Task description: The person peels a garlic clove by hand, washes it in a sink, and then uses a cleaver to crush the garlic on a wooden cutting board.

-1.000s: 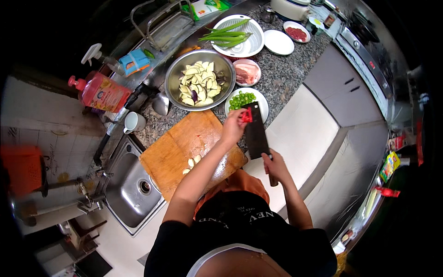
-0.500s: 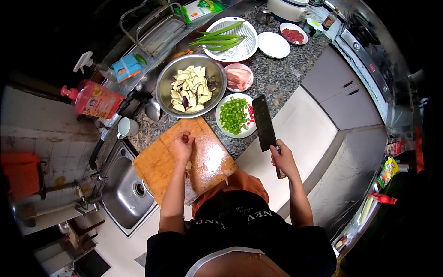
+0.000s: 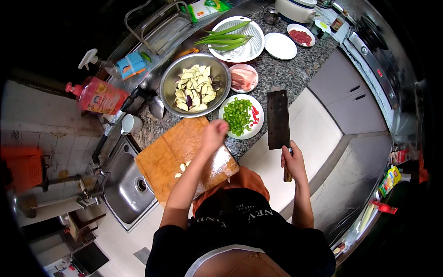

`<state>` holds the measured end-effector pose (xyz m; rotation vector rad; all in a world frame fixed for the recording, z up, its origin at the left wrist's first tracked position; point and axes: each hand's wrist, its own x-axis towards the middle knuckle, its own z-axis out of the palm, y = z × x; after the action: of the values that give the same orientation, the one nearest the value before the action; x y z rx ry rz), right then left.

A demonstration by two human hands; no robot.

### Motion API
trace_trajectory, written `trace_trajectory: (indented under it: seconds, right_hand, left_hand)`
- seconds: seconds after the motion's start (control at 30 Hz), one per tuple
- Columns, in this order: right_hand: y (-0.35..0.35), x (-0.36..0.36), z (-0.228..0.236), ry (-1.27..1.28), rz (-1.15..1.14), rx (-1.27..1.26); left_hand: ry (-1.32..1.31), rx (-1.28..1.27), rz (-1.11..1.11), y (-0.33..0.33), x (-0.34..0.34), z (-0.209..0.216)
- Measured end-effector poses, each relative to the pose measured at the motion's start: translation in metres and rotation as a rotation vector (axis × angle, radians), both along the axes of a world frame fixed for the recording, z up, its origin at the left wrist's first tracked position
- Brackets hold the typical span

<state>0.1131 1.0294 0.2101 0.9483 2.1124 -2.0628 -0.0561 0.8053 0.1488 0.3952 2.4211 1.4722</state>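
Note:
My right hand (image 3: 294, 162) grips the wooden handle of a dark-bladed cleaver (image 3: 278, 120), held up to the right of the counter. Over the far right edge of the wooden cutting board (image 3: 161, 157) is my left hand (image 3: 215, 135), fingers curled together; whatever they hold, if anything, is hidden. Several pale peeled garlic cloves (image 3: 182, 168) lie on the board beside my left forearm. Just beyond that hand stands a white plate (image 3: 259, 129) of chopped green peppers (image 3: 237, 117) and red pepper bits (image 3: 254, 115).
A steel bowl (image 3: 167, 102) of cut eggplant (image 3: 196, 87) stands behind the board. Farther back are sliced meat (image 3: 242, 79), a white colander (image 3: 249, 51) with long green pods, an empty white plate (image 3: 280, 46) and red minced meat (image 3: 300, 37). A sink (image 3: 124, 180) lies left.
My left hand has moved right across the board toward the pepper plate. Several garlic cloves now show on the board. The cleaver has shifted slightly right and its blade points straighter away from me.

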Motion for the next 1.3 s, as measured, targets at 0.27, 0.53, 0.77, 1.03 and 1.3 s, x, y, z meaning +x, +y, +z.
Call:
trace_trajectory:
  seconds: [0.27,0.53,0.77,1.03,1.3]
  right_hand:
    - [-0.027,0.010,-0.005,0.014,0.057,0.057]
    - [-0.092,-0.008,-0.007,-0.026,0.580,0.190]
    - [-0.157,-0.024,-0.029,0.086,0.861,0.610]
    - [-0.190,-0.026,-0.024,0.123,0.955,0.741]
    - [-0.208,-0.027,-0.023,0.163,0.910,0.811]
  left_hand:
    - [0.199,-0.055,-0.130,0.034,0.005,-0.002]
    - [0.072,-0.197,0.439,-0.170,0.089,-0.029]
    - [0.067,-0.094,0.499,-0.191,0.112,-0.043]
    - [0.216,-0.213,0.406,-0.177,0.104,-0.037]
    - [0.241,-0.078,0.367,-0.179,0.100,-0.047]
